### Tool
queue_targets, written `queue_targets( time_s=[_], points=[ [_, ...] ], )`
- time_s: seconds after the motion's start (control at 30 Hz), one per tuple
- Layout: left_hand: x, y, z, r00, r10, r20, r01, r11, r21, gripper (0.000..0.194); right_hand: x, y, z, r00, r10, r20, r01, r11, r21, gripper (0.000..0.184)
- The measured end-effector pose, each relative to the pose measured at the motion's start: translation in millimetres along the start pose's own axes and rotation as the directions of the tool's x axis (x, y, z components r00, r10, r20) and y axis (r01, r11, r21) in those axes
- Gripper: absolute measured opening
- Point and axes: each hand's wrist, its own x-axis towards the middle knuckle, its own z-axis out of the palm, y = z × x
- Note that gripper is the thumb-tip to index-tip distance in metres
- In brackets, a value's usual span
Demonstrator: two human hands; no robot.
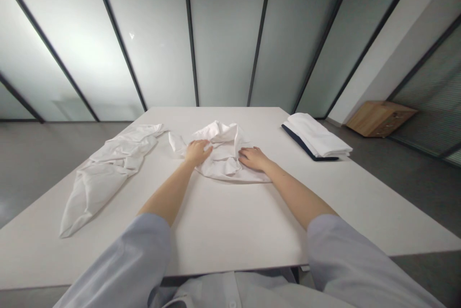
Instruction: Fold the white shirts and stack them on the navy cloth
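Resting both bare hands on a crumpled white garment (pixel 223 137), the person has the left hand (pixel 197 152) with its fingers (pixel 201 145) curled over the cloth, though whether they pinch it cannot be told. The right hand (pixel 254 158) lies open, its fingers (pixel 245 154) nearly flat on the fabric. The garment sits under and between both sets of fingers, on a white table (pixel 234 221). Well left of the left fingers lies a long rumpled white cloth (pixel 108 173). Well right of the right fingers sits a folded white stack (pixel 317 135) with a navy edge. Farther right, off the table, stands a low wooden cabinet (pixel 378 118).
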Motion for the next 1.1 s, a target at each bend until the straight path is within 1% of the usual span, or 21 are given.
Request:
queue_targets(
  time_s=[0.03, 0.07, 0.17, 0.27, 0.33, 0.4, 0.57, 0.67, 0.7, 0.73, 0.8, 0.87, 0.9, 0.97, 1.0, 1.03, 1.07, 1.1],
  points=[
    [0.4, 3.5, 3.4, 0.995, 0.043, 0.089, -0.045, 0.999, 0.025, 0.04, -0.4, -2.3, -2.3, 1.0, 0.014, -0.007, -0.014, 1.0, -0.024, 0.038],
    [0.9, 5.8, 6.2, 0.989, 0.049, 0.142, -0.057, 0.997, 0.05, 0.042, -0.7, -3.7, -4.1, 0.999, 0.042, -0.008, -0.042, 0.998, -0.045, 0.039],
    [3.4, 6.7, 9.4, 0.983, -0.039, 0.18, 0.019, 0.994, 0.112, 0.049, -0.2, -3.3, -6.9, 0.986, 0.167, 0.017, -0.165, 0.983, -0.084, 0.043],
    [6.5, 2.9, 6.5, 0.966, -0.154, 0.207, 0.126, 0.982, 0.143, 0.046, 0.5, 1.3, -7.4, 0.966, 0.257, 0.041, -0.251, 0.962, -0.107, 0.045],
    [8.0, -1.1, 4.1, 0.957, -0.22, 0.191, 0.193, 0.97, 0.15, 0.039, 0.2, 4.9, -7.6, 0.954, 0.295, 0.044, -0.289, 0.95, -0.116, 0.046],
    [8.5, -5.6, 2.7, 0.953, -0.269, 0.143, 0.25, 0.959, 0.136, 0.035, -1.1, 8.8, -8.1, 0.942, 0.335, 0.038, -0.328, 0.937, -0.121, 0.049],
    [7.7, -12.7, 1.0, 0.927, -0.369, 0.06, 0.369, 0.929, 0.017, 0.03, -9.2, 19.7, -12.7, 0.899, 0.437, 0.038, -0.427, 0.892, -0.146, 0.05],
    [7.2, -12.5, -2.3, 0.898, -0.44, 0.005, 0.439, 0.897, -0.043, 0.028, -17.5, 24.3, -18.1, 0.89, 0.454, 0.05, -0.437, 0.878, -0.195, 0.047],
    [6.8, -12.2, -3.8, 0.888, -0.46, -0.008, 0.459, 0.887, -0.047, 0.03, -20.4, 25.5, -20.7, 0.893, 0.447, 0.059, -0.426, 0.879, -0.215, 0.046],
    [6.4, -11.9, -5.1, 0.882, -0.471, -0.001, 0.47, 0.882, -0.042, 0.037, -23.1, 26.8, -23.7, 0.897, 0.437, 0.073, -0.41, 0.881, -0.234, 0.043],
    [5.3, -10.6, -6.8, 0.894, -0.445, 0.053, 0.446, 0.895, -0.004, 0.06, -26.9, 30.4, -30.9, 0.901, 0.416, 0.121, -0.377, 0.891, -0.254, 0.041],
    [4.7, -7.9, -6.6, 0.92, -0.372, 0.125, 0.366, 0.928, 0.068, 0.084, -27.8, 36.2, -38.2, 0.897, 0.406, 0.174, -0.361, 0.901, -0.241, 0.041],
    [5.1, -6.0, -5.7, 0.935, -0.319, 0.155, 0.304, 0.946, 0.112, 0.092, -27.0, 39.9, -40.7, 0.896, 0.401, 0.19, -0.358, 0.907, -0.223, 0.043],
    [7.7, -2.0, -3.0, 0.963, -0.173, 0.208, 0.134, 0.973, 0.189, 0.097, -23.8, 48.1, -41.7, 0.915, 0.362, 0.175, -0.334, 0.927, -0.171, 0.044],
    [10.1, -0.4, -1.4, 0.964, -0.096, 0.246, 0.044, 0.977, 0.207, 0.098, -21.6, 51.9, -39.6, 0.936, 0.323, 0.143, -0.304, 0.943, -0.138, 0.044],
    [13.2, 0.7, 0.2, 0.955, -0.025, 0.294, -0.038, 0.978, 0.205, 0.098, -19.4, 55.3, -35.8, 0.958, 0.271, 0.098, -0.261, 0.96, -0.098, 0.044],
    [16.8, 1.1, 1.6, 0.939, 0.027, 0.342, -0.095, 0.978, 0.184, 0.098, -17.3, 58.1, -30.6, 0.976, 0.212, 0.051, -0.21, 0.977, -0.047, 0.047],
    [20.8, 0.7, 2.7, 0.924, 0.057, 0.378, -0.119, 0.983, 0.142, 0.098, -15.3, 60.0, -24.5, 0.987, 0.157, 0.012, -0.158, 0.987, 0.014, 0.051]
  ],
)
